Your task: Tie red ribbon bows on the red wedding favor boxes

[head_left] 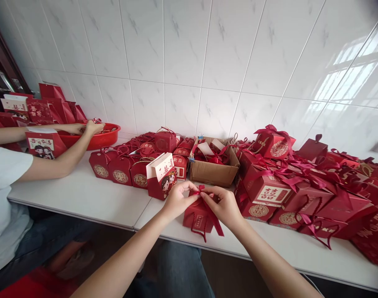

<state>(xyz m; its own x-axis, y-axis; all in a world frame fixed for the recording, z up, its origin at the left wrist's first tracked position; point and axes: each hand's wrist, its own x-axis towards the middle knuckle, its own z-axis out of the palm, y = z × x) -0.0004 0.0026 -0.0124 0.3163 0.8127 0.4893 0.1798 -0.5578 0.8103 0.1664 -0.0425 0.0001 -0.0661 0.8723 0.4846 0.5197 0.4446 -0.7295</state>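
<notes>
The person's left hand (pixel 181 199) and right hand (pixel 222 203) meet over a small red box (pixel 191 217) near the front edge of the white table (pixel 95 193), thumb and fingertips of each pinched on the red ribbon (pixel 219 227) at its top; how the strands cross, I can't quite make out. An illustrated box (pixel 160 182) stands just left, an open carton (pixel 213 174) behind, ribboned boxes (pixel 274 194) stacked right.
</notes>
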